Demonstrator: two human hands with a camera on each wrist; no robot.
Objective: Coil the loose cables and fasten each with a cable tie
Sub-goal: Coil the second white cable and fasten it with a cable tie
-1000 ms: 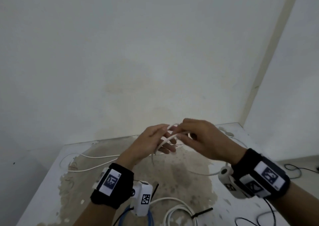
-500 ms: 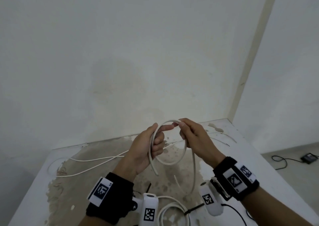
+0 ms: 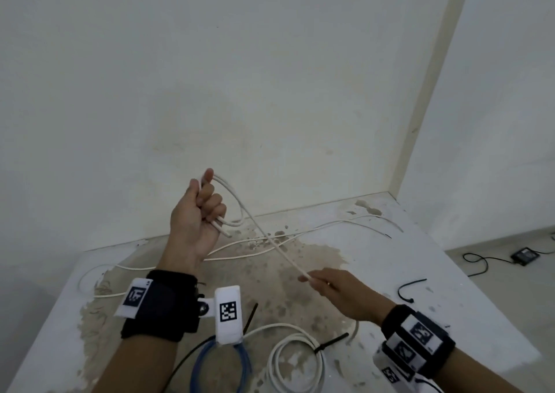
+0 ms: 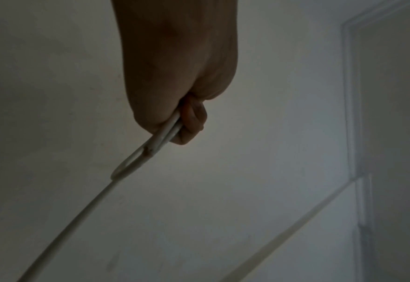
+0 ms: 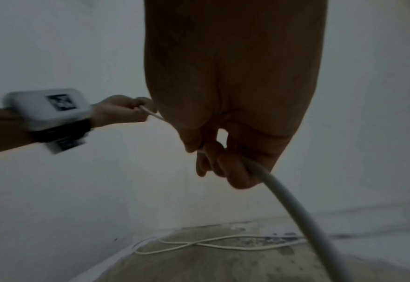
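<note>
Thin white cable (image 3: 264, 230): small loop at top, straight taut run below.

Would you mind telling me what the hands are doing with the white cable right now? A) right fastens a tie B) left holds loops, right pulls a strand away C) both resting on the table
B: the left hand grips small loops of the white cable while the right hand pinches a strand stretched away from it.

Black adapter (image 3: 524, 255) on floor (image 3: 510, 275)
</note>
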